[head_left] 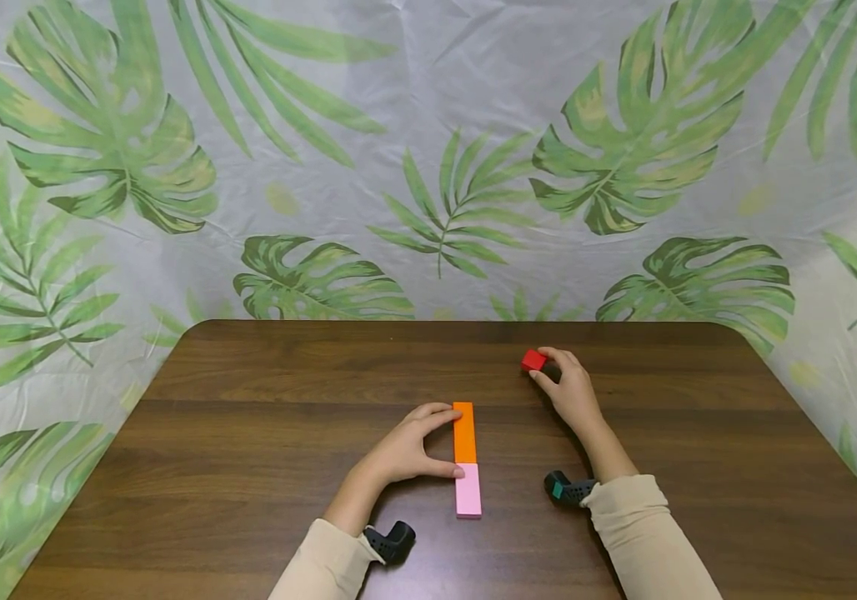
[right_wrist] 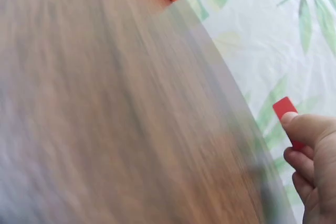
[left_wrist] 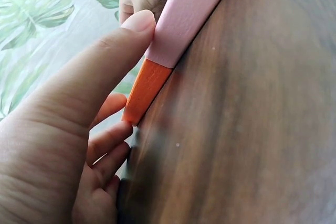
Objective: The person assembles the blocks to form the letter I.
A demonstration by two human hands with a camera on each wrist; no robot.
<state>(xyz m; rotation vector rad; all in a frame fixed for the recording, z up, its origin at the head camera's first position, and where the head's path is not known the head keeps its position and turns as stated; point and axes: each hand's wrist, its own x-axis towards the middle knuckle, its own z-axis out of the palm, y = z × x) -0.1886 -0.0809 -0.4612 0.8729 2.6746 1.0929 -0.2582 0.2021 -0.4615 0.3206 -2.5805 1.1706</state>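
Note:
An orange block (head_left: 464, 433) and a pink block (head_left: 468, 492) lie end to end in a line on the wooden table. My left hand (head_left: 409, 448) is at their left side: the thumb touches the pink block, and the fingertips reach the orange block near its far end. In the left wrist view, the thumb rests against the pink block (left_wrist: 186, 19) and the other fingers are by the orange block (left_wrist: 147, 87). Farther back and to the right, my right hand (head_left: 569, 390) pinches a small red block (head_left: 533, 360) between thumb and fingers, as the right wrist view shows too.
The brown wooden table (head_left: 248, 467) has rounded far corners. Behind it hangs a pale cloth (head_left: 466, 83) with green leaf prints. Black wrist devices (head_left: 391, 543) are worn on both wrists, and beige sleeves (head_left: 649, 533) cover the forearms.

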